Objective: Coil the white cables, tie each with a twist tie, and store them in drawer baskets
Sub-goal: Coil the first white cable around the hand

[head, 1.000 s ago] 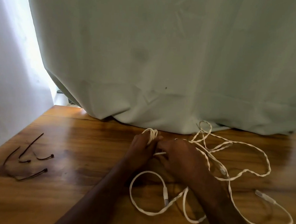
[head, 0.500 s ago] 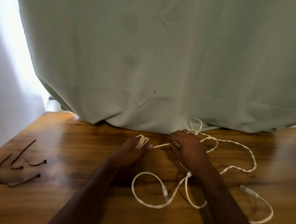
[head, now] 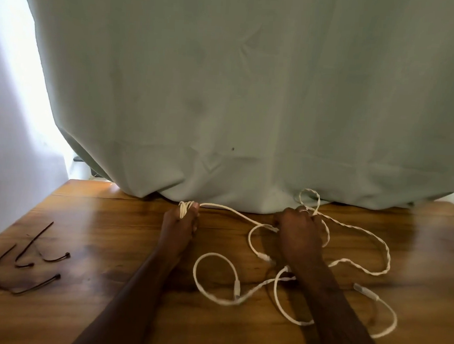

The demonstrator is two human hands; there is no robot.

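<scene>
Head view, left hand (head: 180, 226) gripping coiled white cable (head: 186, 208), right hand (head: 300, 233) fisted around its loose strand.

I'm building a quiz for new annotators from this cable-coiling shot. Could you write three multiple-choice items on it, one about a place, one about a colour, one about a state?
1. Where do the twist ties lie?
A. on the table's left part, away from both hands
B. in the right hand
C. on top of the loose cable

2. What colour is the cable?
A. black
B. white
C. red

3. What state is the cable in at the left hand?
A. lying flat, untouched
B. tied with a twist tie
C. a few loops gathered at the fingers, the rest loose

Answers:
1. A, since the dark ties rest on the wooden table well left of the hands.
2. B, since the strand shows white against the wood.
3. C, since loops sit bunched at that hand while the right hand grips a strand and long slack sprawls on the table.
</scene>
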